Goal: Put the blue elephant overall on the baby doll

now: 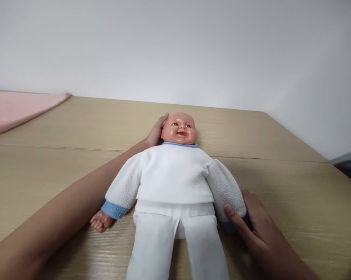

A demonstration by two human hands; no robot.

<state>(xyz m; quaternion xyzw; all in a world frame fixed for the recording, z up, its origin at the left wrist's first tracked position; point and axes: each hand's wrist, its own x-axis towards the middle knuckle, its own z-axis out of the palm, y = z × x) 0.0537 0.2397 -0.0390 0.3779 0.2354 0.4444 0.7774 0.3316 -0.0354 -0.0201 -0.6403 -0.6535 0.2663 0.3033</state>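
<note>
A baby doll (177, 175) lies on its back on the wooden table, its bald head towards the far side. It wears a fluffy white top with blue collar and cuffs, and white trousers; its lower legs run out of view. My left hand (158, 130) cups the side of the doll's head, with most of its fingers hidden behind it. Around the doll's sleeve near the cuff, on the right, my right hand (255, 223) is closed, thumb on top and fingers underneath. The doll's hand on that side is hidden.
Pink cloth (20, 111) lies at the table's far left. The wooden table (294, 186) has a seam running across it and meets a pale wall (175, 50) behind. Something dark (348, 163) shows beyond the right edge.
</note>
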